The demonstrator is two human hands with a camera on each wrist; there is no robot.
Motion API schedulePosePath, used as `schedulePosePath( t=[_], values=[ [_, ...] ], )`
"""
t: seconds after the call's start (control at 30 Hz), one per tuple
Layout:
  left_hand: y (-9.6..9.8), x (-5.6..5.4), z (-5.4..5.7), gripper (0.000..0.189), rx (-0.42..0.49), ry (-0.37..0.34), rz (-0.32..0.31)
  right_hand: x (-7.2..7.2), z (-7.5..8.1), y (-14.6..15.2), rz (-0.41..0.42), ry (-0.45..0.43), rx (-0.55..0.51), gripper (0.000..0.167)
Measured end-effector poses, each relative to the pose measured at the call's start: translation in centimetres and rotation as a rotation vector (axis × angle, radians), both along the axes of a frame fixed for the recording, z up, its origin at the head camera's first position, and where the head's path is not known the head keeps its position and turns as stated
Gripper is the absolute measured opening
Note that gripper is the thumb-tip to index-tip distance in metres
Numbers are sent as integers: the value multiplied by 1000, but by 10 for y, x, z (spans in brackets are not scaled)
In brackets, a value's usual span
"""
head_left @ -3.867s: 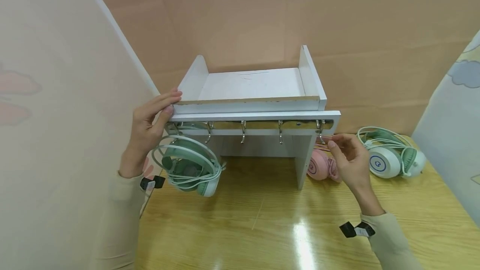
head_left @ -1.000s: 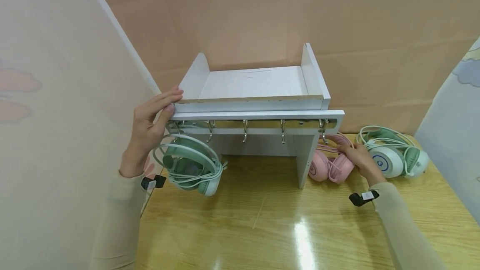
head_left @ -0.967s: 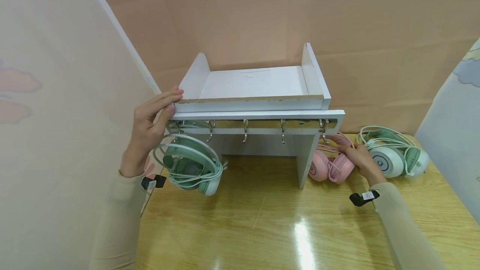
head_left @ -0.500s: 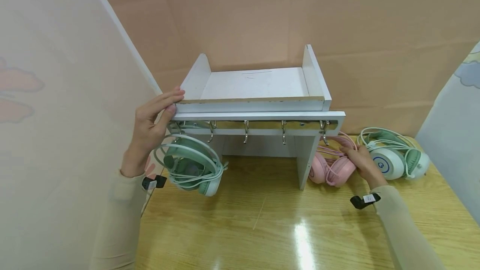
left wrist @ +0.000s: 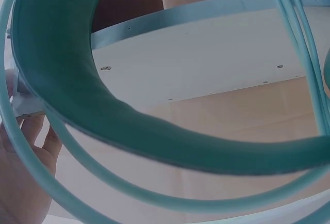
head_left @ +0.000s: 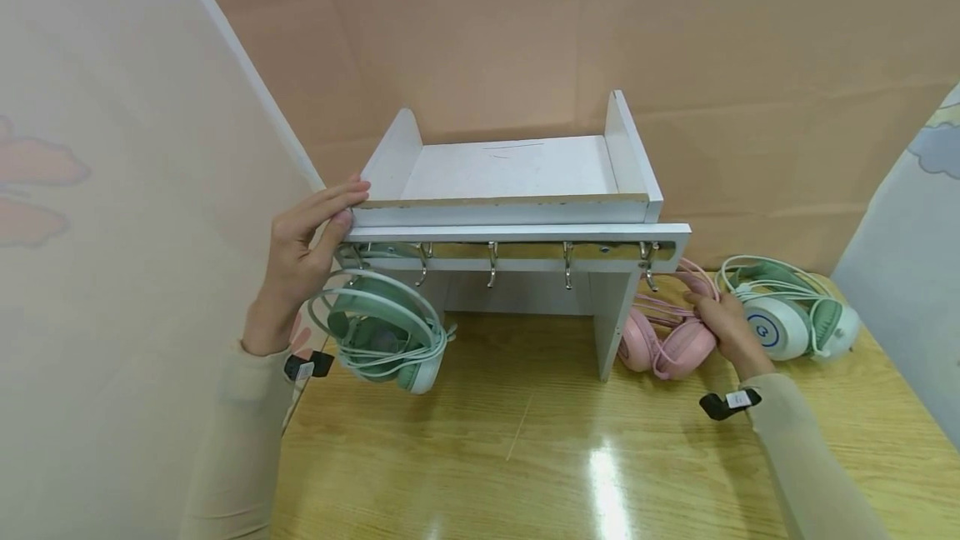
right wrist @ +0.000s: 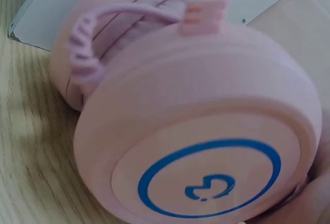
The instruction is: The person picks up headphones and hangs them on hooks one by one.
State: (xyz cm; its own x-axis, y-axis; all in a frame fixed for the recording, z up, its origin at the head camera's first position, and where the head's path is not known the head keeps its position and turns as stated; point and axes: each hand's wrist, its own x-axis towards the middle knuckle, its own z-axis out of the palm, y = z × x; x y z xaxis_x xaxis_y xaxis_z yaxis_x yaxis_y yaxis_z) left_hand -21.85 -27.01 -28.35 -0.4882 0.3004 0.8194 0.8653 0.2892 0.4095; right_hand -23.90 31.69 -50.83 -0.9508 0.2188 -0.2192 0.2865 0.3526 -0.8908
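A white wooden shelf (head_left: pixel 498 212) carries a metal strip of several double hooks along its front. My left hand (head_left: pixel 300 250) grips its left front corner, fingers over the side panel and thumb at the front. From the leftmost hook hang green-and-white headphones (head_left: pixel 386 317), cable bundled; their green headband (left wrist: pixel 154 131) crosses the left wrist view. My right hand (head_left: pixel 723 322) holds pink headphones (head_left: pixel 686 348) by the headband side, low beside the shelf's right leg. Part of the right fingers is hidden behind the headband. A pink ear cup (right wrist: pixel 206 121) fills the right wrist view.
Another pair of green-and-white headphones (head_left: pixel 787 315) lies on the wooden table (head_left: pixel 480 448) just right of my right hand. A patterned white partition (head_left: pixel 150 190) rises close on the left, another (head_left: pixel 918 265) on the right. Brown paper (head_left: pixel 750 107) covers the back wall.
My right hand has gone from beside the rightmost hook down to the pink headphones and taken hold of them. They have since shifted slightly right and toward me. My left hand stays in place.
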Motion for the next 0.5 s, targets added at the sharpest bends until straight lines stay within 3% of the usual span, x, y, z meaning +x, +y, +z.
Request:
schedulePosePath(
  t=[0.23,0.5],
  values=[
    [0,1,-1,34,-3,-6,7,2,2,-2,-64,10,-31,49],
    [0,1,0,34,1,-7,4,8,7,-4,-112,28,-197,15]
  ],
)
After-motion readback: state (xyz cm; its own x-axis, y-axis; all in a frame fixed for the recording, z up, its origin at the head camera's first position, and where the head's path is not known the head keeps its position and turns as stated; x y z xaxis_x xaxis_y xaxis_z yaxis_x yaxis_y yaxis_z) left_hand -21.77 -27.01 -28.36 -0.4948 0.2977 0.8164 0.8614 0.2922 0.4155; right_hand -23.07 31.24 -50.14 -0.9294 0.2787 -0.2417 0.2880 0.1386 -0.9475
